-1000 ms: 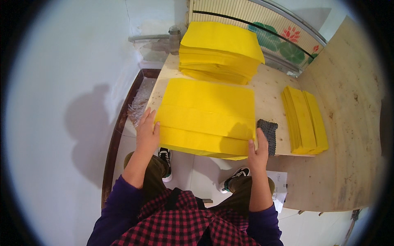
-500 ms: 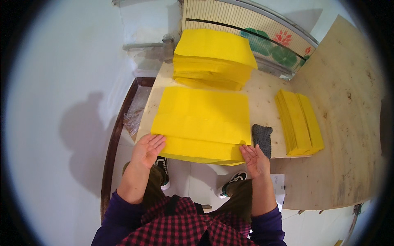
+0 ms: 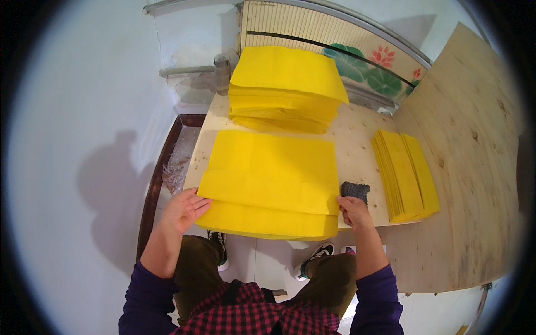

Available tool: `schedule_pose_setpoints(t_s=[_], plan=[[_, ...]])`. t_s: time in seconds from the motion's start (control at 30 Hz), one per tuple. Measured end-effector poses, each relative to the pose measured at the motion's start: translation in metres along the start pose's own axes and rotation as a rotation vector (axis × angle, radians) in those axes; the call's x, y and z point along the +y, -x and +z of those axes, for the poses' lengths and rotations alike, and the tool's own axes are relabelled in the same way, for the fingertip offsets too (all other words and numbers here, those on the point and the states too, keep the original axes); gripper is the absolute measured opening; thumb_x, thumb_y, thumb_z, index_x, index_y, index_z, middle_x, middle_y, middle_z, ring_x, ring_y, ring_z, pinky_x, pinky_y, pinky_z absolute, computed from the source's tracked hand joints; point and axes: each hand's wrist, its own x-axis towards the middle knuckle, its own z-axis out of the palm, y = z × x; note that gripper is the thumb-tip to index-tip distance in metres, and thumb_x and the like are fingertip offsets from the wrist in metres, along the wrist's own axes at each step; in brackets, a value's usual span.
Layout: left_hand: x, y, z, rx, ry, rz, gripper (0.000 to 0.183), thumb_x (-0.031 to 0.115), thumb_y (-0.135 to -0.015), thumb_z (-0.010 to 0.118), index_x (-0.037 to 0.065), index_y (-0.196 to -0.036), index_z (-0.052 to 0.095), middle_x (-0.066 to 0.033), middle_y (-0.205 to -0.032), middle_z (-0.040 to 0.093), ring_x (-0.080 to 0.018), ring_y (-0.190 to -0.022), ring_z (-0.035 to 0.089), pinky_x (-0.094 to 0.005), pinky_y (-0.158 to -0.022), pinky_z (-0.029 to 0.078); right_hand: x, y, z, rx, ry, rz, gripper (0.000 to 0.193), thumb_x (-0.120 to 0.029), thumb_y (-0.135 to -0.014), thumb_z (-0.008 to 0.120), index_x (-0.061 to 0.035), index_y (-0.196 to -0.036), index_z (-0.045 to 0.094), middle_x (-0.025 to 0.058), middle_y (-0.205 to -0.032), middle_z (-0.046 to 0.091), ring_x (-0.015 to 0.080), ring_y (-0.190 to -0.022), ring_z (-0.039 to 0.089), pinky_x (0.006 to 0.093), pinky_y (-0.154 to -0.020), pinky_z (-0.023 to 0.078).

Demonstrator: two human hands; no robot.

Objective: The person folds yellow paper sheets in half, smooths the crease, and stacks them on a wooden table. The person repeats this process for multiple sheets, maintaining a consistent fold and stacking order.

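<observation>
A pile of yellow sheets (image 3: 262, 228) lies at the table's near edge, its front drooping over that edge. They look like thin cloth or soft paper; I cannot tell which. The top yellow sheet (image 3: 268, 173) is set back, so a strip of the layers beneath shows in front. My left hand (image 3: 182, 211) is at this sheet's near left corner, palm turned up, fingers stretched out and touching the edge. At the near right corner, my right hand (image 3: 354, 211) pinches the sheet's edge between curled fingers and thumb. A dark grey knitted cloth (image 3: 355, 191) sits just behind it, partly covered.
Behind stands a taller yellow stack (image 3: 285, 106), beside a clear jar (image 3: 221, 74). Folded yellow bundles (image 3: 405, 176) lie on the right of the wooden table (image 3: 357, 139). A plywood board (image 3: 463, 151) rises along the right; a white wall (image 3: 78, 111) is on the left.
My right hand has gone from spread fingers to a pinch on the sheet's edge. My left hand has shifted left along the corner. The whole view has moved slightly.
</observation>
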Motion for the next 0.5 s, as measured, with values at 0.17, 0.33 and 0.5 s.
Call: schedule_pose_setpoints(t_s=[0.17,0.33,0.5], plan=[[0.028,-0.026,0.005,-0.103,-0.213,-0.076,0.036,0.017,-0.094,0.052,-0.003,-0.124,0.051,-0.0161,-0.123,0.061,-0.0265,-0.109,0.061,-0.0392,-0.096,0.048,-0.016,-0.024,0.005,0.053,0.158,-0.048,0.027,-0.029,-0.086,0.07,-0.0056,-0.077,0.062,-0.0026,-0.06,0.049,0.0066,-0.046,0.036,0.0254,-0.042,0.026],[0.042,-0.067,0.025,-0.095,-0.394,-0.077,0.032,0.017,-0.095,0.052,-0.002,-0.12,0.056,-0.0128,-0.114,0.065,-0.0226,-0.098,0.065,-0.0334,-0.084,0.052,-0.039,-0.049,0.007,0.049,0.246,-0.085,0.026,-0.029,-0.084,0.071,-0.0068,-0.074,0.062,-0.0029,-0.059,0.048,0.0078,-0.048,0.037,0.0271,-0.043,0.025],[0.06,-0.11,0.046,-0.067,-0.539,-0.036,0.03,0.009,-0.09,0.059,-0.003,-0.118,0.058,-0.0118,-0.11,0.066,-0.0215,-0.094,0.066,-0.0328,-0.082,0.052,-0.066,-0.079,0.01,0.019,0.317,-0.082,0.025,-0.029,-0.082,0.073,-0.0075,-0.075,0.064,-0.0033,-0.06,0.048,0.0082,-0.048,0.036,0.0276,-0.044,0.025]])
